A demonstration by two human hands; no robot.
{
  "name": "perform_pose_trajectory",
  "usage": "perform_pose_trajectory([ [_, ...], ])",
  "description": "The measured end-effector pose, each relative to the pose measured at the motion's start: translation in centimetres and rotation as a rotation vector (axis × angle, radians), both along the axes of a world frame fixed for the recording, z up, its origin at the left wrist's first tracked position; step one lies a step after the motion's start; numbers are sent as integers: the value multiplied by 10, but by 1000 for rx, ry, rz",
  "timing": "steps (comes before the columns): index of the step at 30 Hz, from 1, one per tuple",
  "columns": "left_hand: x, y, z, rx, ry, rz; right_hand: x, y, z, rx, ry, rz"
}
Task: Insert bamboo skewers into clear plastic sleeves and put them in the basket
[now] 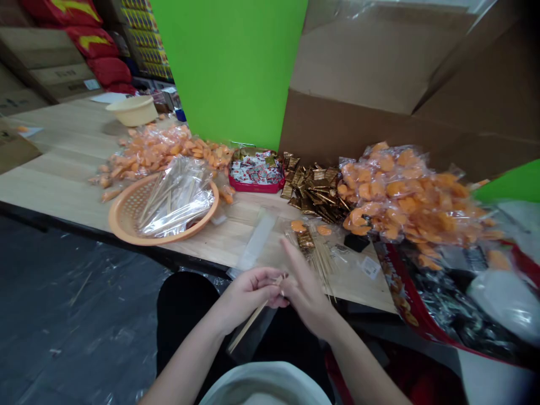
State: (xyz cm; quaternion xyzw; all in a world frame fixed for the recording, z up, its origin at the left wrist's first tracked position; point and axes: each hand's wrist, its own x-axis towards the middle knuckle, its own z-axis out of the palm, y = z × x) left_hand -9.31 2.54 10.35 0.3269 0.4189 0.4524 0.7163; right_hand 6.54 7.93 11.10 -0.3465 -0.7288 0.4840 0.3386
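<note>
Both your hands meet at the table edge: left hand (248, 292) pinches a wooden stick (253, 319), right hand (307, 295) fingers open, steadying its tip.

Thin wooden skewer (253, 319), tilted, pinched

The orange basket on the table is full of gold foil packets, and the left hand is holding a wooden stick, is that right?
Not quite. The head view shows the orange basket holding clear-wrapped sticks, not gold foil packets; those lie loose on the table. The left hand does hold a wooden stick.
</note>
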Motion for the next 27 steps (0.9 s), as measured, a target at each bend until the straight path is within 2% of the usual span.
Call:
perform_pose_trajectory([
  [2,0,-1,-1,-19,-9,33,4,0,-10,-121,76,-167],
  [3,0,-3,-2,-23,-10,46,6,1,-13,-200,78,-187],
  [5,4,-5,-5,-17,-8,52,6,1,-14,-330,25,-126],
  [7,8,-6,-7,19,-3,55,2,-1,-11,-326,-9,-107],
  [11,13,-3,-7,121,123,198,-7,-10,-4,-10,-110,-230],
  [15,12,0,-4,72,238,304,-4,-14,-2,145,-232,-174],
  [17,12,0,-4,41,233,323,2,-15,-2,296,-252,-277],
  [19,13,-1,-4,22,225,353,8,-16,-1,548,-267,-443],
  [20,14,-2,-4,34,242,358,10,-18,0,668,-286,-478],
  [21,15,-3,-3,71,280,351,11,-19,2,762,-315,-465],
  [23,16,-5,-1,205,417,317,11,-20,6,854,-379,-336],
  [27,16,-7,3,425,692,271,7,-18,12,803,-385,-194],
])
